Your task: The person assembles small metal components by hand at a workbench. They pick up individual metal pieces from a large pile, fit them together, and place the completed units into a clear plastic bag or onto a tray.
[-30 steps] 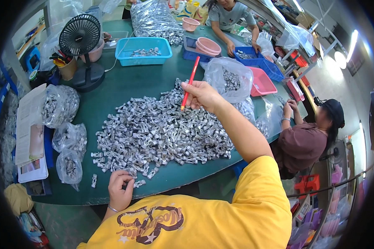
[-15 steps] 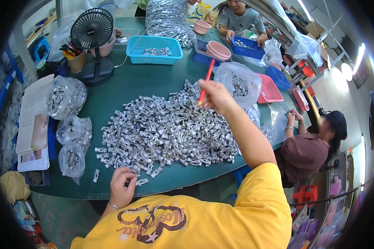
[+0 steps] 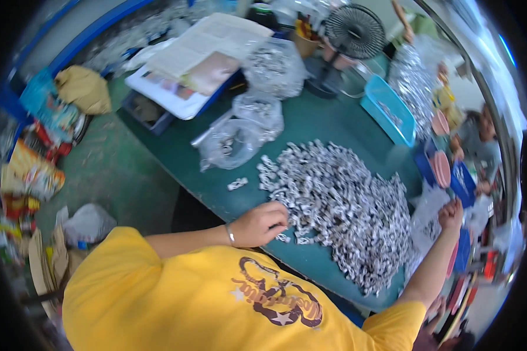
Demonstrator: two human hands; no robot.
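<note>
A big heap of small silvery looped metal pieces (image 3: 345, 205) covers the middle of the green table (image 3: 199, 169). At its near left edge, my left hand (image 3: 260, 224) rests with its fingers curled together. What they pinch, if anything, is hidden; loose metal pieces (image 3: 283, 237) lie by the fingertips. My right hand (image 3: 449, 214) is raised past the heap's right side, near a clear plastic bag (image 3: 425, 219). It is closed like a fist and blurred. No pencil can be made out in it now. One single metal piece (image 3: 238, 184) lies apart, left of the heap.
Filled plastic bags (image 3: 231, 143) and papers on a tray (image 3: 184, 96) line the table's left side. A black fan (image 3: 352, 32) and a turquoise basin (image 3: 386, 111) stand at the back. Pink bowls (image 3: 441, 167) and a person (image 3: 477, 143) are at the far right.
My view has swung left and tilted. The red pencil seen earlier in my right hand no longer shows. My right hand is now beyond the heap's right edge; my left stays at its near edge.
</note>
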